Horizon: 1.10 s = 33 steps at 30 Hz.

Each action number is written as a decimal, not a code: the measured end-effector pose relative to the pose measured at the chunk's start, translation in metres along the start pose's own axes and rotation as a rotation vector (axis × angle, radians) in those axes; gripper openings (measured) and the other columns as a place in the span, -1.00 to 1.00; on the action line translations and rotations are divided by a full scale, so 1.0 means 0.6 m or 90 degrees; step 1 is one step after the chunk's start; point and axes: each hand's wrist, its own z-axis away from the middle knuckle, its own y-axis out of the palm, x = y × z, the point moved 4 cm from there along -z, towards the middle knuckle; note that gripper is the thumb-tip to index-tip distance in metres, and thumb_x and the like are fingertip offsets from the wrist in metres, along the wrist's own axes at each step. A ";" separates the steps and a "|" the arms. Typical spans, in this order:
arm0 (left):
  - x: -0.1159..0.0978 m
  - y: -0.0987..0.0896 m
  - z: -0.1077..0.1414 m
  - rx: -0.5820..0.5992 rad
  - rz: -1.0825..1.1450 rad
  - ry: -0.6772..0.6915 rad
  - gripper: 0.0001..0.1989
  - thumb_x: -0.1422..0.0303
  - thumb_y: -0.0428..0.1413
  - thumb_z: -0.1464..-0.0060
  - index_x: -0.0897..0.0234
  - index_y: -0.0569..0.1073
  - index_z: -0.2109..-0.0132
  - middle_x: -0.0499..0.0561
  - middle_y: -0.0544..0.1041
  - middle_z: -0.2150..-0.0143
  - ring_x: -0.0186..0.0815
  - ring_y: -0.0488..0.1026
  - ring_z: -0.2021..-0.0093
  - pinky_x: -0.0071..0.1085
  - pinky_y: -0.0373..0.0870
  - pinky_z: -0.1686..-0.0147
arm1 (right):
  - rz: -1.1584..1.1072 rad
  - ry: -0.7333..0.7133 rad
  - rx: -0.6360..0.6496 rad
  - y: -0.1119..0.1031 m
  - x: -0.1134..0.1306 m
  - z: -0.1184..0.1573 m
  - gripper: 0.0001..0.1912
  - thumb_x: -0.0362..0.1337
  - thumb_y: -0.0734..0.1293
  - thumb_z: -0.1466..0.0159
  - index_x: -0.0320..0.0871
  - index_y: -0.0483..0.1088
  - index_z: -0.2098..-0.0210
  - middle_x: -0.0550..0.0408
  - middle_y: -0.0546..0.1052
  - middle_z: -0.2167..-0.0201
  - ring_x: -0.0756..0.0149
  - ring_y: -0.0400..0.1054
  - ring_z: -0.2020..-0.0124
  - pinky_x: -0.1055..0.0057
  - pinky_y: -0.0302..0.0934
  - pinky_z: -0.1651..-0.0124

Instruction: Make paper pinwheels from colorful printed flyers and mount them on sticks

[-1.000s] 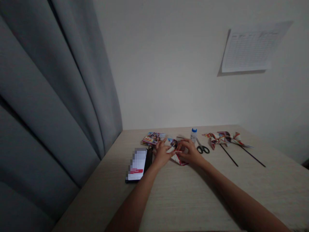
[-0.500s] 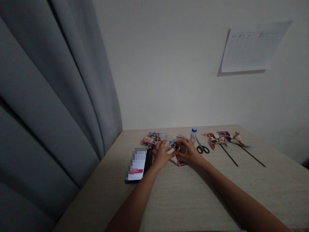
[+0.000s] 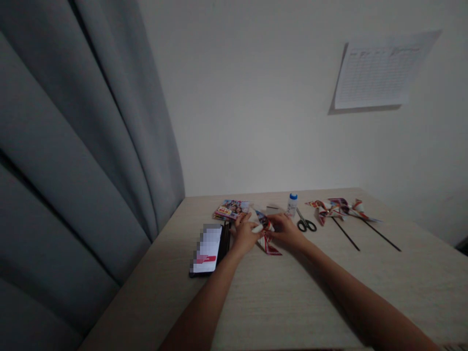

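Folded paper pinwheel (image 3: 266,239), left hand (image 3: 245,234), right hand (image 3: 287,230), grips clamped on it, printing unreadable

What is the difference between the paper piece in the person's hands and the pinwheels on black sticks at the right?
The paper piece sits between the left hand and right hand; the pinwheels lie untouched on the table. The piece shows no stick; each pinwheel has a long black stick. Both are printed red-and-white paper with pointed folds.

Bare left forearm (image 3: 201,302) and bare right forearm (image 3: 365,297), both slender, narrowing to slim wrists; bare left hand (image 3: 244,235) and bare right hand (image 3: 287,231), with thin, tapering fingers.
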 end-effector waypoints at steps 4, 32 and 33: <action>0.000 0.001 0.001 0.001 -0.013 -0.003 -0.82 0.35 0.33 0.01 0.16 0.66 0.19 0.03 0.27 -0.41 0.01 -0.06 -0.46 0.06 -0.13 -0.39 | -0.009 0.006 0.002 0.004 -0.001 -0.002 -0.58 -0.27 0.47 -0.10 -0.04 0.53 0.02 0.04 0.56 0.17 0.13 0.41 0.11 0.10 0.23 -0.07; 0.000 0.010 -0.005 -0.006 -0.040 -0.038 -0.90 0.33 0.29 -0.06 0.15 0.65 0.23 0.09 0.37 -0.34 0.05 -0.07 -0.47 0.28 -0.29 -0.35 | -0.289 0.207 0.064 0.030 -0.003 -0.013 -0.66 -0.35 0.43 0.09 -0.14 0.42 0.27 0.21 0.50 0.48 0.36 0.36 0.52 0.46 0.29 0.48; 0.000 0.010 -0.005 -0.007 -0.034 -0.042 -0.90 0.34 0.29 -0.05 0.16 0.65 0.23 0.09 0.37 -0.34 0.05 -0.07 -0.47 0.28 -0.30 -0.35 | -0.286 0.205 0.057 0.029 -0.003 -0.013 -0.67 -0.35 0.43 0.10 -0.14 0.41 0.29 0.21 0.49 0.49 0.37 0.36 0.52 0.47 0.29 0.48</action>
